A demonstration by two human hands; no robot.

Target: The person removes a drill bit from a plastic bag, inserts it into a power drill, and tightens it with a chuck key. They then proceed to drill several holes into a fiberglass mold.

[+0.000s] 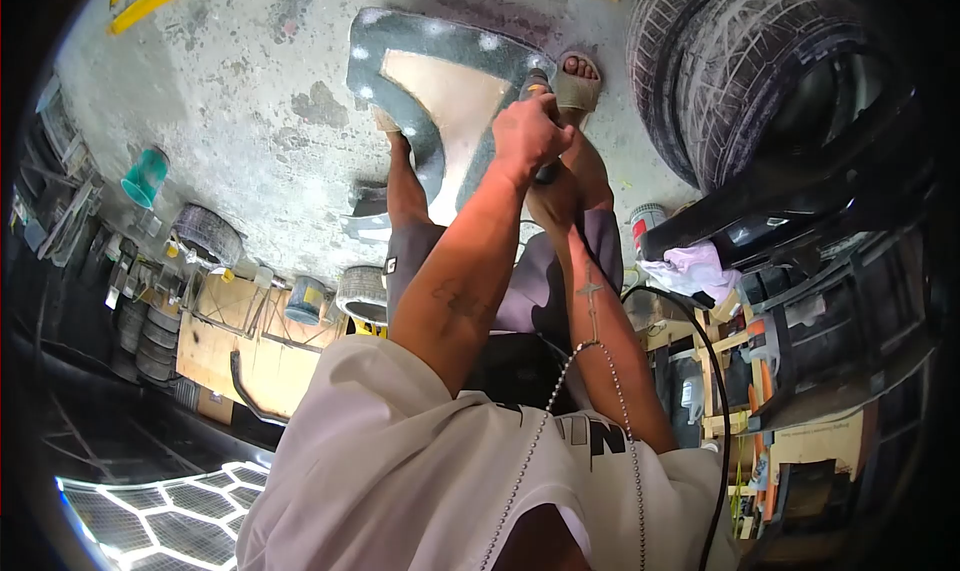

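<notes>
My left hand (530, 136) is closed around the front of a dark corded power tool (537, 79). Just behind it, my right hand (553, 201) wraps the tool's rear end, partly hidden by my left hand and wrist. The tool's tip meets the right edge of a large curved panel (410, 46), dark grey with pale spots and a beige middle area. This panel lies between my feet, and my right foot in a sandal is beside its right corner. What the tip does to the surface cannot be made out.
Large tires (740, 71) stand at the right, above a glossy black part (760, 221). A black cable (715, 371) runs down the right side. At the left are a green cup (146, 178), a small tire (207, 233) and a grey bucket (304, 299).
</notes>
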